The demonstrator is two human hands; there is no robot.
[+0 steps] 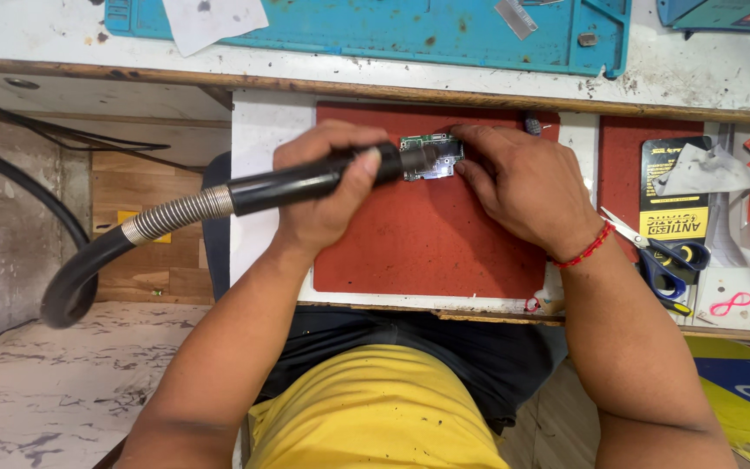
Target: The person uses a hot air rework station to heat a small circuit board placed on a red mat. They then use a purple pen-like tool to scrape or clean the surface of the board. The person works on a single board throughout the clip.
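Far left of your hands, the black hose [80,269] loops down off the bench and runs through a metal coil into the handle, leaving slack so the wand [305,182] can swing freely. Your left hand [327,187] is wrapped tight round that handle, thumb on top, holding it nearly level so the nozzle points straight at the board [431,158]. The board lies flat on the red mat [427,243], just right of your left hand, between both hands; the mat likely shields the bench below. Your right hand [523,187] presses its fingertips down on the board's right edge, apparently pinning it steady; the fingers are spread, not closed around it. Scissors [666,256] lie right of your right wrist, untouched.
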